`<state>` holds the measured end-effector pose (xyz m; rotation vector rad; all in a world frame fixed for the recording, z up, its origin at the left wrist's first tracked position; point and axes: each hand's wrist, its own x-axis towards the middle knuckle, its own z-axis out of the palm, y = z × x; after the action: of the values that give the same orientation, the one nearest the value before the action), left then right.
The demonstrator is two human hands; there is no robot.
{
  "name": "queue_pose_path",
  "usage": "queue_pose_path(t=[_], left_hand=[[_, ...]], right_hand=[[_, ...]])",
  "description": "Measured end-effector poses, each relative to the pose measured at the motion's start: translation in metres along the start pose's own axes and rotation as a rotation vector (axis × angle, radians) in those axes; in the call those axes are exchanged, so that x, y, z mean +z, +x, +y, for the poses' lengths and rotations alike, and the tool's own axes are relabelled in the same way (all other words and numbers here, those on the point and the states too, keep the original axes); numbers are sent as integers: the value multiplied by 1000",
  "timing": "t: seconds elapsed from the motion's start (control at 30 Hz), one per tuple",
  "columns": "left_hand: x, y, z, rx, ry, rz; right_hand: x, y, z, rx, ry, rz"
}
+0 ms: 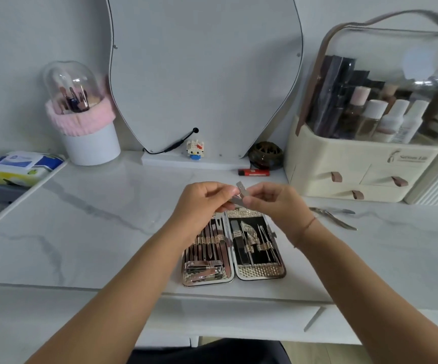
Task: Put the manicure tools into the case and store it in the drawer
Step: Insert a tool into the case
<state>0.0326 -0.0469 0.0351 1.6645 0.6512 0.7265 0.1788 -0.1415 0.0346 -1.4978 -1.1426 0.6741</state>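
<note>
Head view: left hand and right hand, fingers pinching a nail clipper above the open case.

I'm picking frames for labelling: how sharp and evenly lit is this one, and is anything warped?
Head view: soft, even light, faint shadows; the case, left hand, right hand and the metal tool they pinch look fairly sharp; the makeup organizer at the right edge is smeared and bent.
</note>
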Motion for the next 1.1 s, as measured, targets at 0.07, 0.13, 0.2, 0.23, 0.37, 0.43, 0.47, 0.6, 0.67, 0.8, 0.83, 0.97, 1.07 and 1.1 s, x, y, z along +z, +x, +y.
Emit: queue_pose_path(t=[0.07,0.13,0.2,0.23,0.37,0.43,0.47,0.6,0.67,0.8,0.83,0.97,1.07,1.1], left_hand=[[1,3,-2,-19,-3,26],[2,4,-3,-76,-33,57],[3,6,-4,-133,-64,77],[4,7,-4,-159,-78,86],[4,10,-3,-246,-175,126],[4,11,-2,-265,-234,151],[4,11,-2,-267,-256,166],[9,8,-1,-233,-281,177],[11,6,-2,-220,-278,163],[11,4,-4,-185,-196,138],[10,4,-4,-175,-170,130],[9,7,-3,-144,-71,74],[9,7,-5,-82,30,23],[9,8,-7,-44,90,19]], right_hand=[[0,0,1,-7,102,-25],[-1,1,0,-20,201,-50],[-1,2,1,-44,203,-60],[-2,3,2,-61,178,-60],[-3,0,5,-146,172,-86],[-4,-3,5,-154,165,-59],[-3,-4,5,-149,174,-20],[7,-5,7,-128,214,192],[10,-4,9,-102,199,267],[10,-3,11,-53,238,300],[9,-2,10,-47,246,291],[3,1,9,-32,182,283],[-3,7,13,18,85,320],[-5,10,15,45,37,345]])
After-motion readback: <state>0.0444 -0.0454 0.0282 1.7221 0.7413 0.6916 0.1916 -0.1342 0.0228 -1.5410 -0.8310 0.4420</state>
